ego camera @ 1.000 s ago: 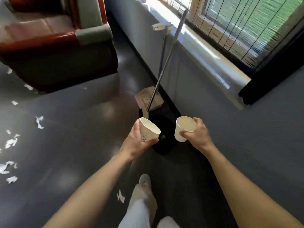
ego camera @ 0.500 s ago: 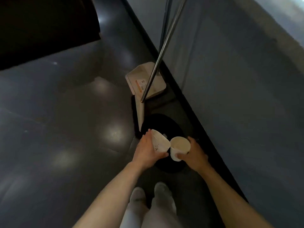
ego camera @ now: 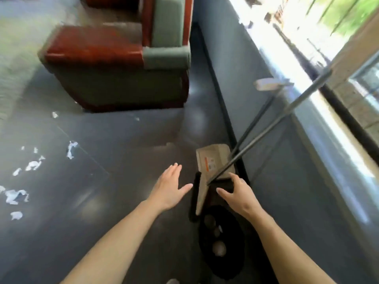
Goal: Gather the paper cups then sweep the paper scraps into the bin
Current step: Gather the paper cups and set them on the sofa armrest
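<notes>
1. White paper cups (ego camera: 219, 248) are seen in the round black bin (ego camera: 233, 263).
2. Empty and spread, the left hand (ego camera: 170, 187) and right hand (ego camera: 240, 196) are held, seemingly ready for sweeping.
3. Torn white paper scraps (ego camera: 15, 196) are strewn along the floor's (ego camera: 102, 201) left edge.

Cups (ego camera: 219, 248) lie in the bin (ego camera: 233, 267) before me, dustpan (ego camera: 213, 158) behind it against the wall (ego camera: 287, 181), scraps (ego camera: 16, 196) on the floor (ego camera: 123, 160) to my left.

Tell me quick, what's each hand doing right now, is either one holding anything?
Left hand: open, holding nothing.
Right hand: open, fingers spread, holding nothing.
</notes>
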{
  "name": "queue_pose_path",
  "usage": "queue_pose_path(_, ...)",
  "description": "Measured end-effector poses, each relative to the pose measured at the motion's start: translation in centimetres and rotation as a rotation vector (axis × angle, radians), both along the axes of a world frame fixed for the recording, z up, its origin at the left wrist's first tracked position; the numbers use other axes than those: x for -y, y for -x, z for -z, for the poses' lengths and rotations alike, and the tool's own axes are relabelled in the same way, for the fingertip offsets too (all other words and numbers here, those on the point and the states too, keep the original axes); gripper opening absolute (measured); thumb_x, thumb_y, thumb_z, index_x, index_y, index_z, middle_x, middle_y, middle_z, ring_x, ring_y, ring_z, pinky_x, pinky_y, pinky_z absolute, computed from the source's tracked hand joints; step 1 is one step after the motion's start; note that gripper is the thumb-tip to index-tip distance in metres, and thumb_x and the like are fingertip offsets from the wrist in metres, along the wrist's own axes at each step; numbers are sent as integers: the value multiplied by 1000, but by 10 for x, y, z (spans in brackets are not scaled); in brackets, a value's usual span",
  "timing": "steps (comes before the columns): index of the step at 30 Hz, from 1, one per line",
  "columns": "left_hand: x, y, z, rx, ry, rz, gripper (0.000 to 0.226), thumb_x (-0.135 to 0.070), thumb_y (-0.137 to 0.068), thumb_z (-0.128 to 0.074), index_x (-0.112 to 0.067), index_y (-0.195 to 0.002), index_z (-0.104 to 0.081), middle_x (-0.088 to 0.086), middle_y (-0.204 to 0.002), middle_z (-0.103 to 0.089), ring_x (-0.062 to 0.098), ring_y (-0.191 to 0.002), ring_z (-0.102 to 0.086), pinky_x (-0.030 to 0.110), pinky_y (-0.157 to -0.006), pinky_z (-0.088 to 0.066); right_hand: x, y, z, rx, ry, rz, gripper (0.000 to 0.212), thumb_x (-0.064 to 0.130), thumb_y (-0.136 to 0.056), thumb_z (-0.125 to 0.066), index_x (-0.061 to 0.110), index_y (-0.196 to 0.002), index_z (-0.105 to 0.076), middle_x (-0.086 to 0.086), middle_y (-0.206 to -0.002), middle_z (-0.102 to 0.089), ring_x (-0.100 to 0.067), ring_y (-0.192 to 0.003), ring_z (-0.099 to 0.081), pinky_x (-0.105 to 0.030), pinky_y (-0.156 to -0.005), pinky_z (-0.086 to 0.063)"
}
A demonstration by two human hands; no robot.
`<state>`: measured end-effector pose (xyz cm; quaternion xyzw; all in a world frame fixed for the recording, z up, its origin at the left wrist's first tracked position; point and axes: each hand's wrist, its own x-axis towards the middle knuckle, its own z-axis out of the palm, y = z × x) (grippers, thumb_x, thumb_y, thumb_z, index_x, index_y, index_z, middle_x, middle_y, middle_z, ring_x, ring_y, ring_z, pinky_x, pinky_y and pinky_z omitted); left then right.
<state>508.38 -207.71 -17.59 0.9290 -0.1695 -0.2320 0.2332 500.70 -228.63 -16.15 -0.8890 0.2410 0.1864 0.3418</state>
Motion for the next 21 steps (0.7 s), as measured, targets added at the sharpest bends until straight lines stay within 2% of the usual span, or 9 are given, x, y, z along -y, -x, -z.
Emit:
queue_pose_path(6,-117,-113,-154,358,-63,-146,76,-51,-95,-48,-11,-152,-19,6,-161,-14,18,-148,-9,31,-119,-7,-94,-161,-163,288,138,-301,71,46,-91,-58,17,-149,-30,-11,-145,-44,-27,-131,-45,-38,-108,-36)
queue_pose_path(9,-204,-172,-207,473,-171,-256,78,-51,-95,-47,-10,-153,-15,8,-162,-7,21,-148,-3,35,-119,-3,-170,-244,-219,427,192,-488,71,50,-92,-52,20,-151,-26,-7,-151,-37,-25,-139,-34,-41,-113,-28)
queue_pose_path(13,-329,-253,-257,520,-354,-373,81,-57,-95,-40,-13,-154,-5,4,-162,3,19,-148,8,38,-118,3,-284,-350,-264,550,240,-638,72,57,-92,-47,27,-152,-21,-3,-158,-23,-20,-148,-12,-48,-119,-9)
queue_pose_path(21,-494,-411,-329,501,-448,-410,83,-59,-96,-36,-15,-154,3,4,-162,10,19,-147,13,39,-119,4,-483,-542,-314,578,246,-756,73,57,-91,-48,32,-152,-17,-3,-160,-17,-25,-149,-4,-55,-116,-1)
